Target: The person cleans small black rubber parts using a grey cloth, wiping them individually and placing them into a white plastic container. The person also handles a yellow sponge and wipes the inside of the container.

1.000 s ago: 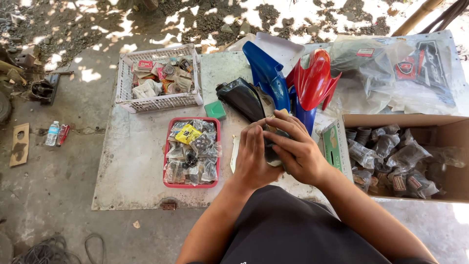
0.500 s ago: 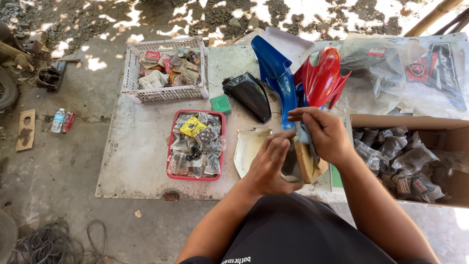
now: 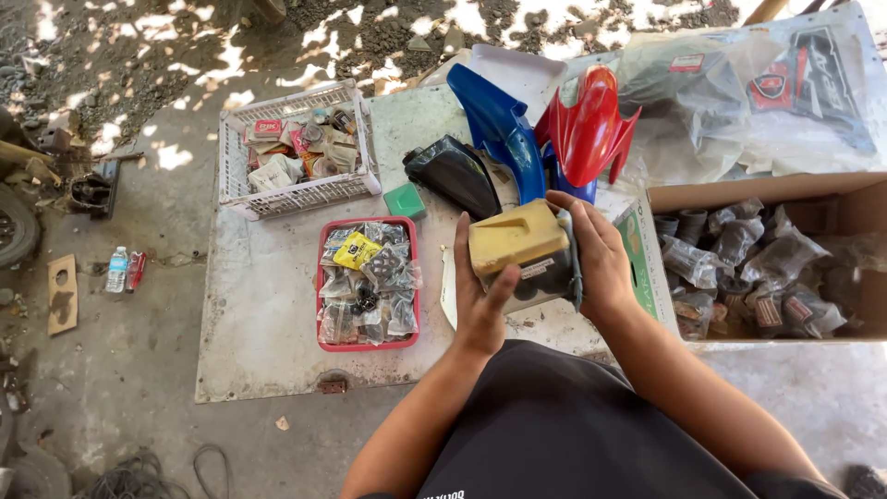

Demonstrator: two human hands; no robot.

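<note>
Both my hands hold a yellow-tan block-shaped part with a grey underside (image 3: pixel 519 242) above the near edge of a grey board (image 3: pixel 268 305). My left hand (image 3: pixel 478 296) cups its left and lower side, fingers up along it. My right hand (image 3: pixel 599 257) grips its right side, where grey plastic wrap hangs. A pale flat cover (image 3: pixel 447 288) lies on the board under my left hand.
A red tray (image 3: pixel 321 277) of bagged small parts lies left of my hands. Behind it are a white basket (image 3: pixel 296 192) of packets, a green box (image 3: pixel 406 200), a black cover (image 3: pixel 455 176), blue (image 3: pixel 499 125) and red (image 3: pixel 588 129) fenders. A cardboard box (image 3: pixel 832 192) of bagged parts stands right.
The yellow-tan part, earlier held edge-on and half hidden between my hands, is now turned broad side up and lifted. My left hand moved from over it to beneath its left side.
</note>
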